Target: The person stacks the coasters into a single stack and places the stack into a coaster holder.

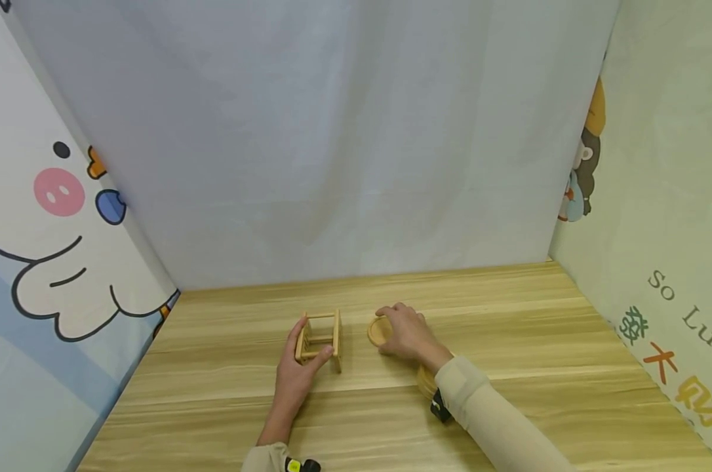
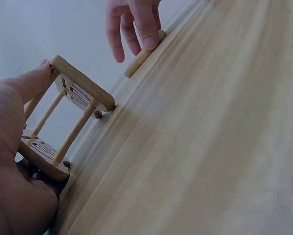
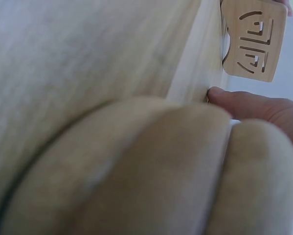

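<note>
A small wooden rack point(image 1: 319, 341), with cut-out side panels and thin crossbars, stands on the table. My left hand point(image 1: 297, 377) grips it from the near left, its thumb on one panel and its fingers around the other. To the right lies a round wooden coaster point(image 1: 379, 332), which appears as a flat edge close over the table in the left wrist view. My right hand point(image 1: 408, 333) spans this coaster between thumb and fingers; the palm partly covers it. Under my right wrist, a stack of round wooden coasters point(image 3: 112, 176) fills much of the right wrist view.
The wood-grain table point(image 1: 214, 380) ends at a grey curtain point(image 1: 332, 131) at the back. Printed side panels stand at the left point(image 1: 14, 196) and the right point(image 1: 657, 196). Black wrist cameras sit at both sleeves, the right one point(image 1: 440, 406) beside the stack.
</note>
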Motion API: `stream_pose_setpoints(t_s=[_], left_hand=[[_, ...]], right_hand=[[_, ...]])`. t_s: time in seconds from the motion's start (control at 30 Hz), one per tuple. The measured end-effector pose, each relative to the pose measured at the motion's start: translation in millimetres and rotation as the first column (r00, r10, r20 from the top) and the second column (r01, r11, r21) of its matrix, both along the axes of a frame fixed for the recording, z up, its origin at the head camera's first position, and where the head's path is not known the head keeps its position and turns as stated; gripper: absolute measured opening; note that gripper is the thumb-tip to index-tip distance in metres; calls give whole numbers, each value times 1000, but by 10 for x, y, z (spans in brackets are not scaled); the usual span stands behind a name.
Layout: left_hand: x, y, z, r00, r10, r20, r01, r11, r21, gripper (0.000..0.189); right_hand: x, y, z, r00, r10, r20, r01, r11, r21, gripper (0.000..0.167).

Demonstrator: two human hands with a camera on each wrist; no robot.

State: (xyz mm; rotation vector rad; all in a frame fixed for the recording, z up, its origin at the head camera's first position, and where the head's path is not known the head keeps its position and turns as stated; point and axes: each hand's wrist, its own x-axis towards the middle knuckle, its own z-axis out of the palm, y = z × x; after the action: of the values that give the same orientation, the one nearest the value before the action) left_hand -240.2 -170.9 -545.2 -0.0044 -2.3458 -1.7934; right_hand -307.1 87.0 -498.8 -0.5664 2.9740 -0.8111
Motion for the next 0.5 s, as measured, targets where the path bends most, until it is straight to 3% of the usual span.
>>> stream_pose_setpoints(t_s=[0.5], left_hand=[[-2,1,1,1000,4,2,-4,1000,1,88]], right_hand=[[9,2,-11,1000,18,-19,-17,1000,10,69]])
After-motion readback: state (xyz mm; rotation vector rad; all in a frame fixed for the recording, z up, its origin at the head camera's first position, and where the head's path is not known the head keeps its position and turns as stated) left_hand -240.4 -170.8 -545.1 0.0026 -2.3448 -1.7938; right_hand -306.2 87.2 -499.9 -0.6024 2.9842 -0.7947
